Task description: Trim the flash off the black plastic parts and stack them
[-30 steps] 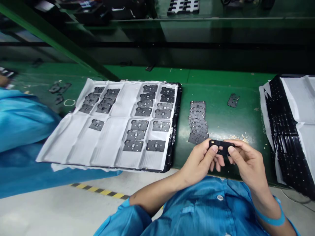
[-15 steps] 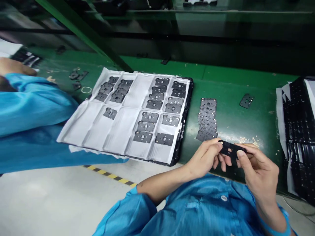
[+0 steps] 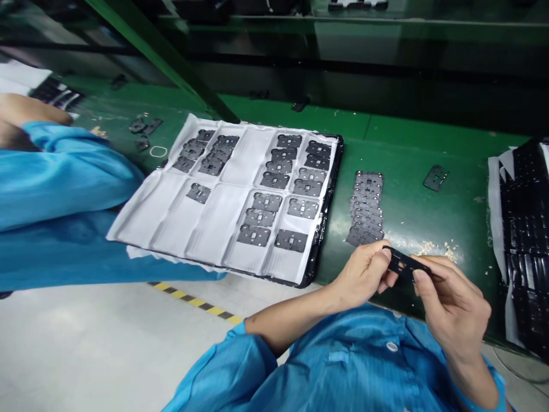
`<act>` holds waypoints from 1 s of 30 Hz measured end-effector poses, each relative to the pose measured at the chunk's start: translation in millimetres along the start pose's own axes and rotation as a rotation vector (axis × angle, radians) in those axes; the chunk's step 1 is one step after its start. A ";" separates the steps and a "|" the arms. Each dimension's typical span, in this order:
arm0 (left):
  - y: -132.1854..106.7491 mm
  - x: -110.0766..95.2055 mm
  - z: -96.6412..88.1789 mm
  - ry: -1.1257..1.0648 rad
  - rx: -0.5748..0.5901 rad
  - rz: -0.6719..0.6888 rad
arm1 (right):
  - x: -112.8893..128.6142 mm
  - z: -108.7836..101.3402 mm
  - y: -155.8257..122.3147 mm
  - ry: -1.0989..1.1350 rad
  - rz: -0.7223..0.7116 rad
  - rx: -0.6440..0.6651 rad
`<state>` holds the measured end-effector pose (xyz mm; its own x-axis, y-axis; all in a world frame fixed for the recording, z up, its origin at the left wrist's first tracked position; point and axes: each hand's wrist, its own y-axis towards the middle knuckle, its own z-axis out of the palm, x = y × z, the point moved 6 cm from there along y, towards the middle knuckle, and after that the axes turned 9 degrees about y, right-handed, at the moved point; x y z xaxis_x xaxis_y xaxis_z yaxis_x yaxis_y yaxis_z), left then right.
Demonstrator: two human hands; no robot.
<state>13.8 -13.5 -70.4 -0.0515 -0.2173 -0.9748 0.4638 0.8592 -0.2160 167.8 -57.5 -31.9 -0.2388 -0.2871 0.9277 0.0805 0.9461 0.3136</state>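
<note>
Between my two hands, in front of my chest, I hold a flat black plate with cut-out holes (image 3: pixel 405 264). My left hand (image 3: pixel 364 273) pinches its left end between thumb and fingers. At the other end my right hand (image 3: pixel 454 303) is closed on it, thumb on top. Just beyond my left hand lies an overlapping row of similar dark plates (image 3: pixel 366 206) on the green bench (image 3: pixel 398 197). Left of that row is a tray lined with white sheet (image 3: pixel 208 229), with dark plates lying in several of its compartments.
One single plate (image 3: pixel 436 178) lies toward the right on the bench. Light crumbs (image 3: pixel 448 249) are scattered near my right hand. Stacked black trays (image 3: pixel 525 246) stand at the right edge. A co-worker's blue sleeve (image 3: pixel 64 183) reaches in at left. A green post (image 3: pixel 158 57) rises behind the tray.
The whole view has shifted slightly, so the bench things appear a little further right. The held plate is tilted a bit more, with both hands still on it.
</note>
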 end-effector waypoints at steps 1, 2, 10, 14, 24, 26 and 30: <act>-0.7 -0.3 0.3 -0.002 -0.004 -0.002 | -0.5 -0.2 -0.5 -0.006 0.006 -0.001; -1.3 -0.4 0.6 -0.012 -0.007 -0.009 | -0.8 -0.5 -0.9 -0.013 0.012 -0.003; -1.7 -1.6 -0.1 0.018 -0.008 -0.025 | 0.2 -1.9 -1.3 -0.015 0.016 -0.009; -2.4 -2.4 0.5 -0.039 0.057 -0.032 | 0.8 -2.7 -0.1 -0.029 0.011 -0.025; 0.2 4.0 -1.4 -0.017 0.014 -0.060 | -1.4 -0.2 -0.4 -0.027 -0.019 -0.001; 0.9 5.2 -2.7 0.035 0.013 -0.044 | -1.9 0.2 -1.3 -0.022 -0.020 0.005; 2.1 8.8 -5.0 0.090 0.010 -0.032 | -1.4 1.3 -1.6 -0.031 -0.030 0.013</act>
<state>9.9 -11.3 -79.7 -0.1457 -0.2020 -0.9685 0.4690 0.8478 -0.2474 166.7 -58.4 -34.0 -0.2708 -0.3110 0.9110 0.0598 0.9391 0.3384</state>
